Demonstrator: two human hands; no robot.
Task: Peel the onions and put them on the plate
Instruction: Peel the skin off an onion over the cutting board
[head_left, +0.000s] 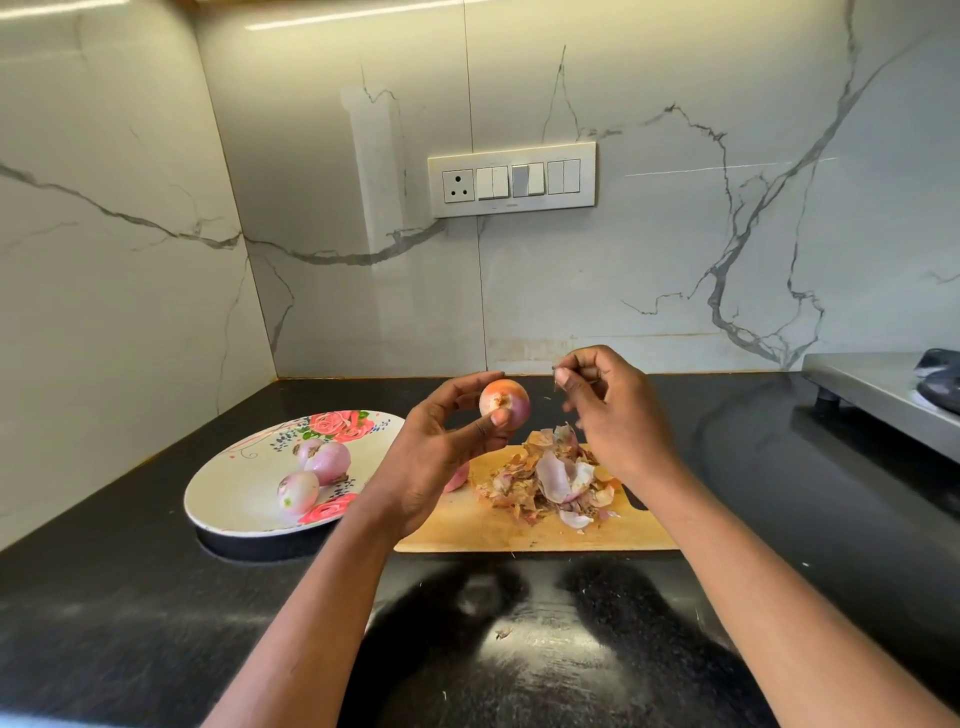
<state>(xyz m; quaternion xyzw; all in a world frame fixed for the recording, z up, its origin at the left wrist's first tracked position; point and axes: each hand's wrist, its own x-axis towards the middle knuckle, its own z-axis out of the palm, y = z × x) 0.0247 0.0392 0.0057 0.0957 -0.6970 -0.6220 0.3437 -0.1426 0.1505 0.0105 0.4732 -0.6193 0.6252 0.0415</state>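
Note:
My left hand (441, 441) holds a small pinkish onion (504, 401) between thumb and fingers, above the wooden cutting board (467, 525). My right hand (608, 410) is just right of the onion, fingers curled, pinching a small scrap of peel (560, 375). A heap of onion skins (550, 478) lies on the board. Two peeled onions (324, 460) (297, 494) sit on the white floral plate (228, 488) at the left. Another onion (458, 478) peeks out from behind my left wrist on the board.
The black countertop (130, 597) runs to a marble-tiled corner. A steel stove edge (878, 395) stands at the far right. A socket and switch panel (511, 179) is on the back wall.

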